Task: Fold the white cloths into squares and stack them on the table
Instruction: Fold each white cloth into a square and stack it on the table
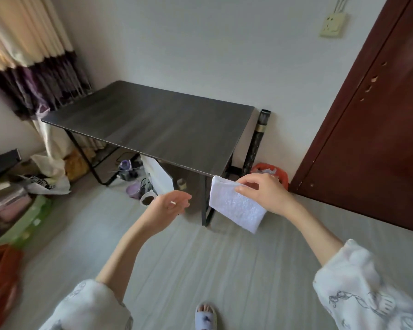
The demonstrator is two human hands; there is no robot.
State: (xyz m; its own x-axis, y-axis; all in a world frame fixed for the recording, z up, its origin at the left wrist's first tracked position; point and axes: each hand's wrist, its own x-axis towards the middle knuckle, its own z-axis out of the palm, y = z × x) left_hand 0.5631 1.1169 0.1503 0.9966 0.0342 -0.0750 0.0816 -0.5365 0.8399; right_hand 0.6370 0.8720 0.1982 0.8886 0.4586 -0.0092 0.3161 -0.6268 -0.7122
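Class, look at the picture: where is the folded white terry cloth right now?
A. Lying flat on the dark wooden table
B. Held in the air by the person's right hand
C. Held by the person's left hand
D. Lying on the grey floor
B: the right hand pinches the folded white terry cloth, which hangs in the air in front of the dark wooden table.

Nothing is reading clearly. A white bag (43,184) on the floor at the left is showing dark block lettering, but the letters are too blurred to make out.
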